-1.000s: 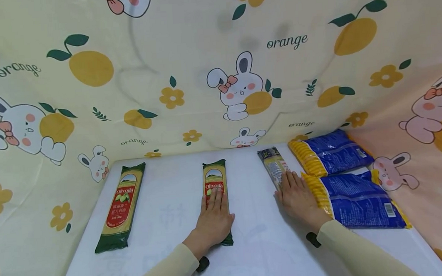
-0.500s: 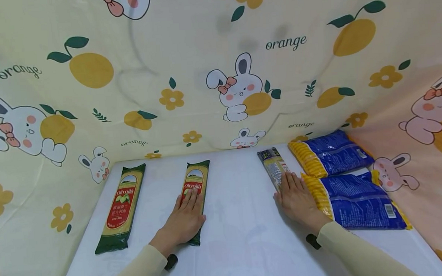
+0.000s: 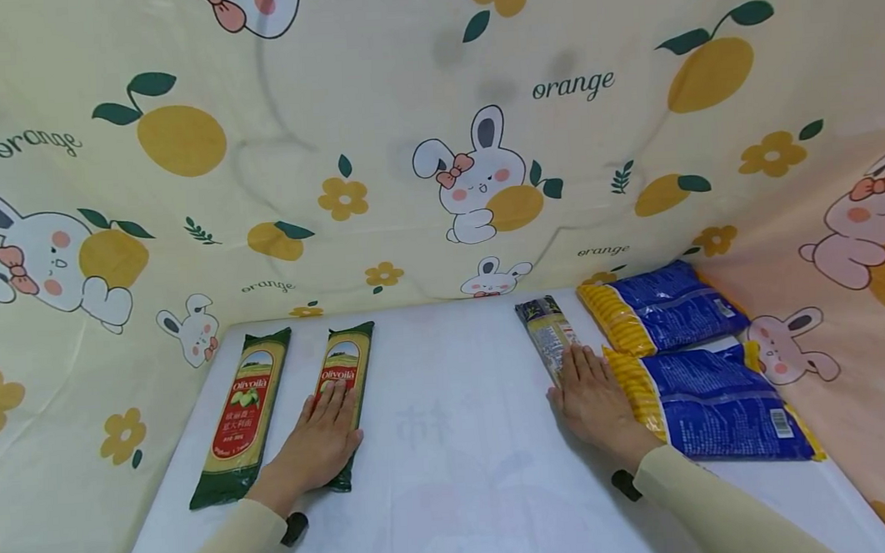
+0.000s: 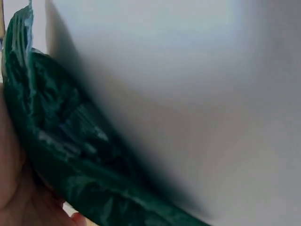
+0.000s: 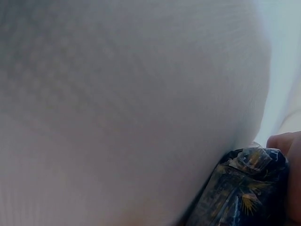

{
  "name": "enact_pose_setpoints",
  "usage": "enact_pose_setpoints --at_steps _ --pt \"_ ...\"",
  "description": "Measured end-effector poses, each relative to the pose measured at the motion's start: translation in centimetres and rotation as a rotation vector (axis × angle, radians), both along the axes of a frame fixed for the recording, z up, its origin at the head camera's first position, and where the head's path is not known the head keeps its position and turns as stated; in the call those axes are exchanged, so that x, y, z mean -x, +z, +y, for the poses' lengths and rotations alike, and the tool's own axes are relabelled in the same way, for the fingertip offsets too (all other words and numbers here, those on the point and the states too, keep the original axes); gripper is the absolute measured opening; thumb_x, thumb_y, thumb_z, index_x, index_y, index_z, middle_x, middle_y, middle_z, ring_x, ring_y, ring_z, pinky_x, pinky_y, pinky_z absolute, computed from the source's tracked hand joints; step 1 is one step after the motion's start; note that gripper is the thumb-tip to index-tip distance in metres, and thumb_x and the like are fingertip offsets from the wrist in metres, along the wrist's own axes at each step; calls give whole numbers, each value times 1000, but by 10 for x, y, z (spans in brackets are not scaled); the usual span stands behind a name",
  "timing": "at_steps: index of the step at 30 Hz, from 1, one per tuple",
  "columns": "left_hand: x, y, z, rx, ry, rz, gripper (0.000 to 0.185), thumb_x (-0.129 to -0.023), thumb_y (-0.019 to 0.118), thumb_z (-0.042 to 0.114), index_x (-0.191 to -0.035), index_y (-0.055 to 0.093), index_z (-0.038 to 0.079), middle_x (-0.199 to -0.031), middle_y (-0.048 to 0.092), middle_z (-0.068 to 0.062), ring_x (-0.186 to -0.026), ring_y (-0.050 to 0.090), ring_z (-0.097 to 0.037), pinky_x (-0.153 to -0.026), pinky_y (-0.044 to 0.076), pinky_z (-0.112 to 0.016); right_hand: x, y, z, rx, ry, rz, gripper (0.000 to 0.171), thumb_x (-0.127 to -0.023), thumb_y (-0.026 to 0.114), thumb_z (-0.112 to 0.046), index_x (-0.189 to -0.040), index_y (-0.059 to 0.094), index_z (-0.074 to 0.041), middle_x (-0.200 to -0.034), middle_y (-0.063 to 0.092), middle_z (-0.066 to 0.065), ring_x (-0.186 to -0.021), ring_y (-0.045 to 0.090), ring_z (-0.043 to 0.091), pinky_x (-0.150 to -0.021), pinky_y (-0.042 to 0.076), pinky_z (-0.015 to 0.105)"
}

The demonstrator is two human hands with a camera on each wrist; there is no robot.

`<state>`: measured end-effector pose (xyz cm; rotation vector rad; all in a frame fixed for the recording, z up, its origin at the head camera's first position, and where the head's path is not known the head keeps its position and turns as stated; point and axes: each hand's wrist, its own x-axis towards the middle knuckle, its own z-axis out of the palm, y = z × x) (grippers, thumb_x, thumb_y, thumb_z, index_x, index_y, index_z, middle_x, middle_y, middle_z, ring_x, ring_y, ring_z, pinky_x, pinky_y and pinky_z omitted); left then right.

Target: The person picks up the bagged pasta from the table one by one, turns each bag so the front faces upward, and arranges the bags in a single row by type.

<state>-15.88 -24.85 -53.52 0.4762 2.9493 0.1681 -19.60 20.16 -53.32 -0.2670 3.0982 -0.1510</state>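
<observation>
Between your two hands, the white surface (image 3: 451,443) offers a broad bare strip running from the near edge to the back. Your left hand (image 3: 319,442) lies flat, fingers straight, pressing on the second green spaghetti pack (image 3: 342,374); nothing is clasped in its grip. That pack sits just beside the first green spaghetti pack (image 3: 241,414), with a narrow gap between them, near the surface's left edge. Your right hand (image 3: 590,398) lies flat likewise, fingers extended over the dark spaghetti pack (image 3: 544,328), holding nothing in its grip. Just beside its right flank lies the near blue pasta bag (image 3: 720,408), and the far blue pasta bag (image 3: 662,305) lies behind it by the back right corner; these block movement to the right. Printed cloth (image 3: 435,143) with rabbits and oranges encloses the surface at the back and both sides.
</observation>
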Motion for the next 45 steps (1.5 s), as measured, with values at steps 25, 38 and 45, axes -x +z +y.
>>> enact_pose_setpoints --at_steps 25,38,45 --pt "0 2 -43 -17 5 19 78 -109 56 41 -166 24 -1 -174 17 -24 -161 13 -47 -127 16 -65 -7 1 -6 13 -5 -7 78 -109 51 -41 -162 25 10 -169 22 33 -156 24 52 -128 13 64" --pt "5 12 -29 -36 83 34 73 -109 54 43 -162 34 -3 -168 31 -28 -157 24 -50 -119 18 -78 -29 1 -43 61 23 -18 77 -109 52 -40 -161 27 11 -169 26 32 -157 25 50 -127 19 64" --pt "17 25 -11 -71 94 46 69 -109 57 38 -159 38 -5 -164 39 -29 -153 32 -51 -121 23 -73 -47 0 -68 66 107 17 75 -108 55 -40 -159 33 10 -167 31 31 -156 30 48 -127 23 62"
